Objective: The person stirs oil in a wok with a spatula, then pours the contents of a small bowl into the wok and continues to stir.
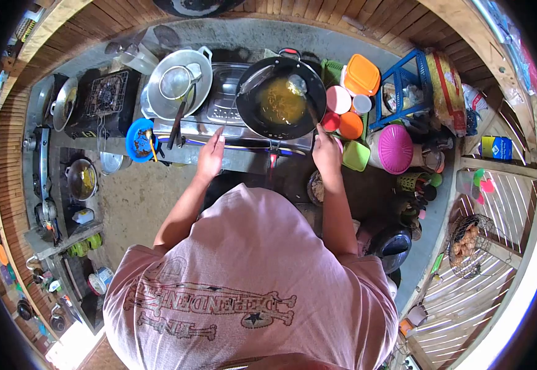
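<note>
In the head view, a black wok point(253, 117) sits on the right side of the stove, holding yellowish-brown oil point(284, 102) with small pieces in it. My right hand point(327, 151) is closed around the dark handle of a metal ladle point(297, 85), whose head rests in the wok. My left hand point(211, 154) is near the stove's front edge, fingers stretched out and holding nothing. Left of the wok is the stove's other side point(228, 92). Beyond it, a strainer point(176, 82) lies across a large aluminium pot point(203, 98).
A blue bowl point(136, 150) with dark food stands at the counter's left. Right of the wok are several lidded containers, including an orange-lidded one point(362, 74) and a pink-lidded one point(395, 149). A blue plastic rack point(419, 80) stands farther right. A grill rack point(107, 95) is at far left.
</note>
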Available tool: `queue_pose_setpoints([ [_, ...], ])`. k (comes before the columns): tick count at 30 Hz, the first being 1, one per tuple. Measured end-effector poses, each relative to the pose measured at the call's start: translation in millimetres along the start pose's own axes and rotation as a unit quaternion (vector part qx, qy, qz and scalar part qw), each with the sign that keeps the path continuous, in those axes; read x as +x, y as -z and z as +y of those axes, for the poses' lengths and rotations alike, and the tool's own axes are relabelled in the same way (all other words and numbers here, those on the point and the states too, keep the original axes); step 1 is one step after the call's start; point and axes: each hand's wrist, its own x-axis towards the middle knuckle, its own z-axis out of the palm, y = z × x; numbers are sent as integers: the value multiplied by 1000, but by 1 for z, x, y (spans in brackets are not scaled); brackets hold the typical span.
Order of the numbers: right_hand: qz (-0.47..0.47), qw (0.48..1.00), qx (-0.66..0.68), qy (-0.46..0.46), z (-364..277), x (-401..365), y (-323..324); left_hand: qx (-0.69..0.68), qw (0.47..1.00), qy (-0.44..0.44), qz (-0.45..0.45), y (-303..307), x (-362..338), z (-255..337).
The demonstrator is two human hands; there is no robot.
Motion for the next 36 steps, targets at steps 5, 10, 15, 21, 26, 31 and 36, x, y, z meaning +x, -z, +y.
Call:
queue_pose_setpoints([
  [5,23,996,77,25,-6,-3,8,-5,1000,2,-4,0,5,-9],
  [10,65,997,41,-12,-5,-3,25,-18,1000,20,-14,4,2,2],
  [15,72,997,-12,-13,7,-5,21,10,1000,-29,2,-4,6,-10],
  [21,39,997,-58,-18,2,-7,7,-27,1000,-16,-4,-8,5,-11],
  [26,-1,1000,15,-9,-15,-13,-6,-42,999,22,-23,-5,3,-1],
  [31,40,995,84,25,-17,-18,7,-52,997,52,-22,-2,2,5],
  [36,78,996,36,13,4,-15,16,-38,999,10,-12,0,2,5],
])
